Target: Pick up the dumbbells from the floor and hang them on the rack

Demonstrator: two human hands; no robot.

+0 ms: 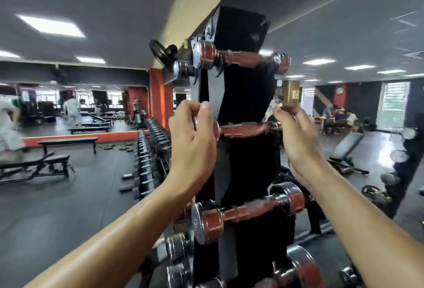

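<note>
A black upright rack [245, 94] stands right in front of me. A chrome and red dumbbell [241, 129] lies across its middle level. My left hand [192, 140] grips the dumbbell's left head and my right hand [296, 133] grips its right head. Whether the bar rests on the rack's hooks is hidden by my hands. Another dumbbell [241, 58] hangs on the top level and a bigger one [247, 212] on the level below my hands. Further dumbbells [296, 271] sit lower down.
A long row of black dumbbells [149, 156] runs back along the left of the rack. Benches [46, 166] stand on the dark floor at left, an incline bench [346, 147] at right. People are far back on both sides. A mirror wall is at left.
</note>
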